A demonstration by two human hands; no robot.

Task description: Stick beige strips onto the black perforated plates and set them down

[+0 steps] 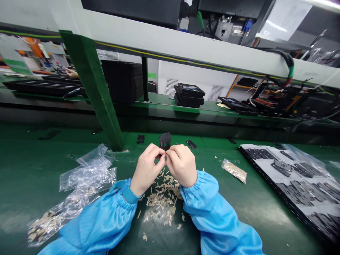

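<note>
Just beyond the pile of small beige strips [162, 199], I have a black plate [165, 141] raised at my fingertips, its broad face toward me. My left hand [150, 166], from what shows, pinches the plate's lower edge between thumb and forefinger. My right hand [183, 164] meets it there, thumb and forefinger pressed together; whether anything tiny sits in that pinch I cannot tell (my own fingers hide the spot). To do this well, I think, the left grip should be firm but light and close to the edge, so the plate neither tilts nor bends, while the right fingertips make only small, careful adjustments. Resting both wrists would probably steady everything. Left of the pile lie clear plastic bags [98, 177]; right of it, a small packet [235, 170] and, farther right, a tray [265, 167] of dark parts, best kept clear of my sleeve.
</note>
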